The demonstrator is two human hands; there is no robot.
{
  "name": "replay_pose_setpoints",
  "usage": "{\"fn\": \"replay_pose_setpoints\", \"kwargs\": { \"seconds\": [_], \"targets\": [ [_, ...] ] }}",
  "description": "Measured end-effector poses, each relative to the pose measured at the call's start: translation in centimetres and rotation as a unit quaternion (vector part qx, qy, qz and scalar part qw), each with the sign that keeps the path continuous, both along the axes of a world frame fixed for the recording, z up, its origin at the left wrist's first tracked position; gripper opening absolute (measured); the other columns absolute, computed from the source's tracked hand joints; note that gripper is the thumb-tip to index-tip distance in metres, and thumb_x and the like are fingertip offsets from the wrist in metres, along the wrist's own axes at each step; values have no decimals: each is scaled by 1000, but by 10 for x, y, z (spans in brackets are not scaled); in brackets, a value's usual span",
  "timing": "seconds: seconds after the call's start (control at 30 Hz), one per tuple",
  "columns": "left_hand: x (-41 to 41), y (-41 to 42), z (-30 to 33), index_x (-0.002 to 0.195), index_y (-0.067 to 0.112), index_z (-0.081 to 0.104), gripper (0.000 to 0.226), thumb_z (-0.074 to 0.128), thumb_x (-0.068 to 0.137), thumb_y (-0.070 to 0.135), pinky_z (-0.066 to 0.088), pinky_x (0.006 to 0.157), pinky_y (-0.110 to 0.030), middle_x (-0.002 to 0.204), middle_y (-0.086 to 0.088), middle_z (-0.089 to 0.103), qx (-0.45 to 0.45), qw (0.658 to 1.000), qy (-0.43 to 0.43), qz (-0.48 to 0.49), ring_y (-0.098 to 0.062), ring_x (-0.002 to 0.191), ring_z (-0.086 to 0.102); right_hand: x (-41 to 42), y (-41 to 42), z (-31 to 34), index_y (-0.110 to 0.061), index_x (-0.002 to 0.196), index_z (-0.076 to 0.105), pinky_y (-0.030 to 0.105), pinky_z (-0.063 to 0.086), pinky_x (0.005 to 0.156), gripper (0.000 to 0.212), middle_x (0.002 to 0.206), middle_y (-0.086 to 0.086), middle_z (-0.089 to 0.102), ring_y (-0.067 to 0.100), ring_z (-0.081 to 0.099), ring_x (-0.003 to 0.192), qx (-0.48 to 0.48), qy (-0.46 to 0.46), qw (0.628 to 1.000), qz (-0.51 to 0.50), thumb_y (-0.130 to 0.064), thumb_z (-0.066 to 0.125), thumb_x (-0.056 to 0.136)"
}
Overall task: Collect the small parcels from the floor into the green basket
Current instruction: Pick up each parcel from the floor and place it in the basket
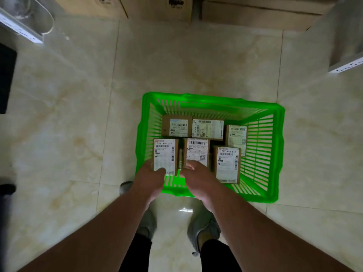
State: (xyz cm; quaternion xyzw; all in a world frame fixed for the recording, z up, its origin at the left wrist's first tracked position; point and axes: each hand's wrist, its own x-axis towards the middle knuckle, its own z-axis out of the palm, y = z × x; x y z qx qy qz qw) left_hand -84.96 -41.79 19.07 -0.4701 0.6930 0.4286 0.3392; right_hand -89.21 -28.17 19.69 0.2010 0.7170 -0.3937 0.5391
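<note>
A green slatted basket (275,146) stands on the tiled floor in front of my feet. Inside it lie several small cardboard parcels with white barcode labels. My left hand (151,178) grips the near end of the front-left parcel (165,154), which sits over the basket's near-left corner. My right hand (198,176) rests with curled fingers on the near end of the middle front parcel (197,151). A third front parcel (227,163) lies to the right, untouched. Three more parcels sit along the back row (207,128).
Large cardboard boxes (255,10) line the far wall. Metal shelf edges jut in at the upper left (21,30) and right (345,65). A dark object (5,79) sits at the left edge. No parcels show on the visible floor.
</note>
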Motion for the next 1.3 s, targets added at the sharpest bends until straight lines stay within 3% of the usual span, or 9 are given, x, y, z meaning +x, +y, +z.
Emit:
{"fn": "replay_pose_setpoints", "kwargs": {
  "seconds": [0.1,0.27,0.4,0.57,0.8,0.93,1.03,1.2,1.3],
  "targets": [
    [0,-8,-29,134,17,62,39,55,96,13,53,83,-31,129,-7,69,-5,1000,-4,8,-31,105,67,0,-16,-19,-14,148,44,24,39,68,47,151,11,49,18,52,102,0,4,1000,2,-19,47,101],
    [4,-15,-67,141,20,59,49,51,94,8,40,90,-21,140,-5,65,26,1000,-2,7,-29,125,61,7,-46,-57,-22,127,62,24,36,55,38,114,2,67,10,53,70,1,23,999,-29,-11,48,93],
    [13,-17,-97,141,23,59,58,49,85,11,45,97,-25,140,-4,66,49,998,15,26,-28,124,63,7,-57,-76,-11,131,54,25,39,55,41,117,15,68,27,62,82,38,15,998,-49,-13,50,90],
    [13,-18,-109,135,20,64,70,45,68,14,51,107,-40,133,-5,69,88,992,52,79,-28,123,65,10,-61,-86,-9,128,55,17,35,37,37,113,18,68,18,55,63,53,5,997,-59,-10,48,92],
    [-9,-19,-26,130,23,62,57,42,92,-14,44,61,3,116,8,68,132,983,95,82,4,91,62,-3,-53,-49,-23,129,61,28,51,66,42,118,0,71,15,67,92,8,16,997,-69,-12,49,90],
    [-15,-22,5,130,26,65,47,51,90,4,55,92,-25,126,9,72,124,982,109,96,-12,108,69,-24,-45,-9,-28,125,63,31,51,71,40,119,-6,72,14,66,98,-14,40,998,-38,-15,50,89],
    [-29,-19,21,122,28,68,41,56,84,18,56,94,-41,115,10,76,120,975,123,142,-15,101,73,-50,-42,14,-31,127,61,36,57,79,42,122,-8,71,15,68,97,-1,100,995,9,-21,50,89],
    [-59,-4,23,118,20,66,29,53,96,5,52,86,-34,105,3,78,239,909,106,324,-13,93,69,-100,-46,27,-23,146,44,30,52,79,52,141,2,61,25,64,107,77,196,963,169,-21,50,94],
    [-74,-1,10,113,16,69,27,51,98,1,52,87,-32,87,2,74,296,865,89,395,-14,85,64,-120,-54,14,-18,126,54,31,53,68,38,131,6,66,25,65,93,103,234,934,251,-17,51,88]
  ]
}}
